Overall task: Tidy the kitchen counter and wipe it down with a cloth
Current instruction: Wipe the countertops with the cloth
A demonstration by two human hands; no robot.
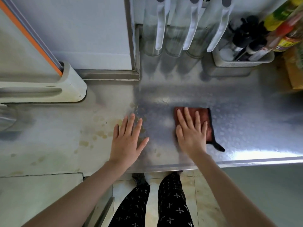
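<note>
A stainless steel counter (237, 122) fills the middle of the head view. A folded reddish-brown cloth (205, 115) with a black edge lies flat on it, right of centre. My right hand (191, 133) presses flat on the cloth with straight, spread fingers. My left hand (129, 138) rests flat on the bare metal to the left of the cloth, fingers straight. Brownish stains (100, 133) dot the counter beside and under the left hand.
A white stand (72, 89) holding an orange-edged board sits at the back left. Three clear tubes with white handles (190, 30) stand at the back. A grey basket (241, 63) of bottles is at the back right, beside a yellow box (295, 74). The counter's front edge (246, 161) runs below my wrists.
</note>
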